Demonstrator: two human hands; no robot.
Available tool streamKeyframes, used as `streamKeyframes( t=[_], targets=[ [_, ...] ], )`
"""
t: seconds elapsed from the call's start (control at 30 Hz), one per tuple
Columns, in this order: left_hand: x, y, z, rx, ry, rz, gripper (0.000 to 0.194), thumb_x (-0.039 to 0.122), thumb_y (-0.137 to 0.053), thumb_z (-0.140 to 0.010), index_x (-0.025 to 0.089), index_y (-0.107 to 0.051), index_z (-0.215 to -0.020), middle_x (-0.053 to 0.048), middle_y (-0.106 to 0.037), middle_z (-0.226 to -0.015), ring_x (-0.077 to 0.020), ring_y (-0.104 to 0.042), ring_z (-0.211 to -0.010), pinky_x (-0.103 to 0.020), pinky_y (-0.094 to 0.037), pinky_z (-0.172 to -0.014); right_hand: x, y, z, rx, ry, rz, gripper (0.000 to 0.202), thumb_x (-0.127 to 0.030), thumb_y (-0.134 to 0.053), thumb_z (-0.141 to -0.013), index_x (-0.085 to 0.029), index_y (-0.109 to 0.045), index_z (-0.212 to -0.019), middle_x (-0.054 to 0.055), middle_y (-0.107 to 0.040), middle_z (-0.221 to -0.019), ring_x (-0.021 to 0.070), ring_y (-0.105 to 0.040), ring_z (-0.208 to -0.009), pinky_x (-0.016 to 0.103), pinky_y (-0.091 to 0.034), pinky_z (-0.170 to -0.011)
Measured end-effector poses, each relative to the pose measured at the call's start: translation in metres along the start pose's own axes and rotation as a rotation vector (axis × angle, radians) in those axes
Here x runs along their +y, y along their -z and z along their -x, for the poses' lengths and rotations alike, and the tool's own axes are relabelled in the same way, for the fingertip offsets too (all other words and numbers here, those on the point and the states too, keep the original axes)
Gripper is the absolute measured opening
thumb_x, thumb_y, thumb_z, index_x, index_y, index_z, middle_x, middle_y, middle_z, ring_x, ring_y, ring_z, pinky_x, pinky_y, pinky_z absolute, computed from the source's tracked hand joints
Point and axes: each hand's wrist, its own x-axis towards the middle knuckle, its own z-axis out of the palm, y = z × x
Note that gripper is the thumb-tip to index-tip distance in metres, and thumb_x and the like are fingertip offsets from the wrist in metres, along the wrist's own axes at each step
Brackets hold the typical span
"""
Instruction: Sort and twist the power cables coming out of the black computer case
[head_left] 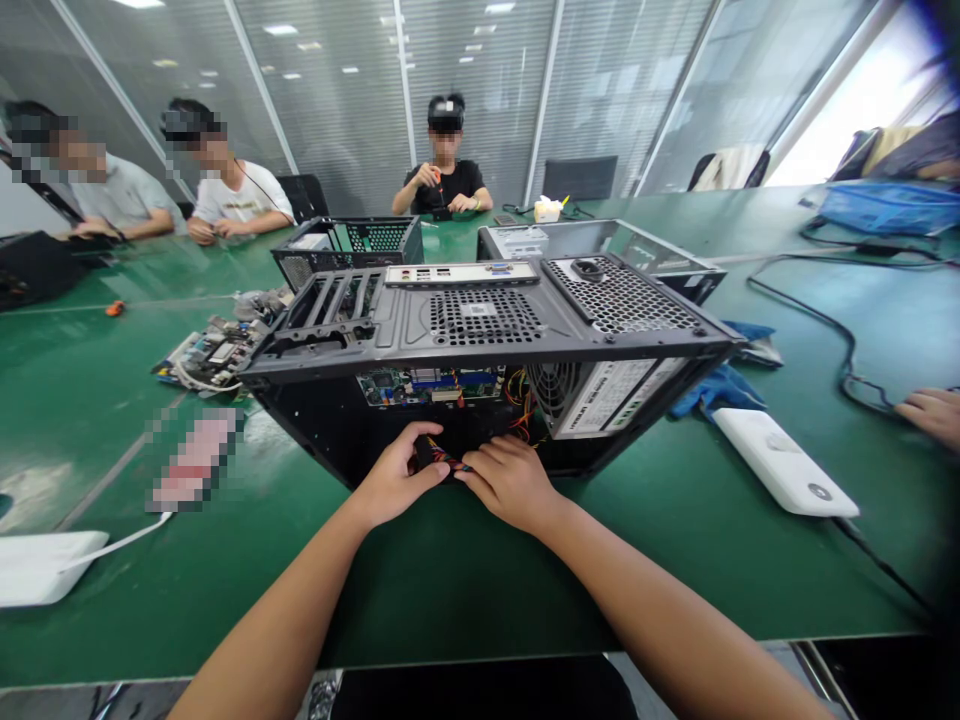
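A black computer case (405, 335) stands on the green table with its side open towards me. Inside it show a motherboard (405, 388), a power supply (607, 398) with a fan, and thin red and yellow wires. At the lower edge of the opening, my left hand (397, 475) pinches a dark connector at the end of a bundle of coloured wires (448, 458). Close beside it, my right hand (514, 480) has its fingers closed on the same bundle. The exact grip of the right fingertips is partly hidden.
Two more cases, one black (349, 240) and one silver (667, 250), stand behind. A loose circuit board (217, 352) lies left. White power banks (784, 460) (49, 570) with cables flank me. Several people sit around the table; a hand (934, 415) rests at right.
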Motion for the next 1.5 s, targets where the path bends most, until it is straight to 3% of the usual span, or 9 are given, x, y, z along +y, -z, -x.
streamKeyframes(
  t=[0.1,0.33,0.53,0.67,0.8,0.97,1.17,1.5],
  targets=[
    [-0.001,0.0,0.0,-0.005,-0.027,-0.055,0.05,0.035,-0.061,-0.084,0.021,-0.044,-0.129,0.001,-0.052,-0.081,-0.0134,-0.05,-0.07,-0.025,-0.041,-0.062,0.0,0.0,0.0,-0.023,-0.001,0.006,0.033,-0.038,-0.047,-0.096,-0.018,-0.065,-0.078,0.002,-0.061,-0.065,0.0157,-0.051,-0.064,0.031,-0.031,-0.066],
    [0.007,0.0,0.001,0.024,-0.096,-0.193,0.032,0.029,-0.059,-0.083,0.019,-0.05,-0.112,0.002,-0.053,-0.077,-0.0127,-0.048,-0.069,-0.025,-0.04,-0.064,0.0,0.0,-0.001,-0.108,-0.006,0.014,0.032,-0.037,-0.046,-0.096,-0.018,-0.064,-0.078,0.002,-0.063,-0.065,0.0155,-0.054,-0.064,0.03,-0.031,-0.067],
    [0.007,-0.001,0.002,0.025,-0.145,-0.273,0.029,0.03,-0.059,-0.083,0.02,-0.048,-0.108,0.003,-0.052,-0.075,-0.012,-0.048,-0.065,-0.024,-0.037,-0.06,0.001,-0.001,-0.001,-0.174,-0.021,0.025,0.034,-0.038,-0.046,-0.097,-0.019,-0.063,-0.075,0.002,-0.064,-0.066,0.0149,-0.054,-0.064,0.03,-0.03,-0.066],
    [0.002,-0.002,0.001,0.027,-0.108,-0.215,0.03,0.04,-0.054,-0.087,0.019,-0.047,-0.108,0.005,-0.046,-0.068,-0.0102,-0.041,-0.056,-0.022,-0.033,-0.053,0.001,-0.001,-0.001,-0.168,-0.018,0.048,0.031,-0.039,-0.049,-0.095,-0.019,-0.063,-0.076,0.001,-0.064,-0.066,0.0151,-0.054,-0.066,0.03,-0.031,-0.066],
    [0.001,-0.003,0.0,0.049,-0.119,-0.149,0.027,0.043,-0.04,-0.094,0.019,-0.048,-0.104,0.002,-0.052,-0.073,-0.0122,-0.047,-0.063,-0.025,-0.038,-0.06,0.001,-0.002,-0.002,-0.149,-0.003,0.054,0.029,-0.039,-0.051,-0.095,-0.02,-0.065,-0.078,0.001,-0.064,-0.067,0.015,-0.055,-0.066,0.03,-0.031,-0.067],
    [0.003,-0.003,0.0,0.076,-0.125,-0.293,0.022,0.034,-0.048,-0.092,0.019,-0.049,-0.108,0.003,-0.053,-0.072,-0.0122,-0.048,-0.061,-0.025,-0.038,-0.06,0.001,-0.002,-0.001,-0.145,-0.011,0.042,0.03,-0.038,-0.051,-0.094,-0.019,-0.064,-0.075,0.001,-0.064,-0.066,0.0156,-0.055,-0.066,0.03,-0.032,-0.067],
    [-0.001,-0.003,0.0,0.064,-0.133,-0.322,0.04,0.03,-0.05,-0.09,0.019,-0.041,-0.128,-0.001,-0.06,-0.083,-0.0146,-0.055,-0.069,-0.027,-0.042,-0.064,0.001,-0.004,0.0,-0.15,-0.047,0.041,0.029,-0.038,-0.051,-0.095,-0.018,-0.064,-0.077,0.001,-0.065,-0.067,0.0157,-0.056,-0.066,0.031,-0.032,-0.068],
    [-0.002,-0.004,-0.001,0.093,-0.14,-0.418,0.027,0.031,-0.052,-0.089,0.02,-0.047,-0.113,0.006,-0.049,-0.063,-0.0118,-0.047,-0.054,-0.024,-0.036,-0.055,0.002,-0.005,0.0,-0.158,-0.063,0.045,0.029,-0.037,-0.05,-0.095,-0.019,-0.063,-0.077,0.001,-0.066,-0.067,0.0159,-0.058,-0.066,0.031,-0.032,-0.069]
  ],
)
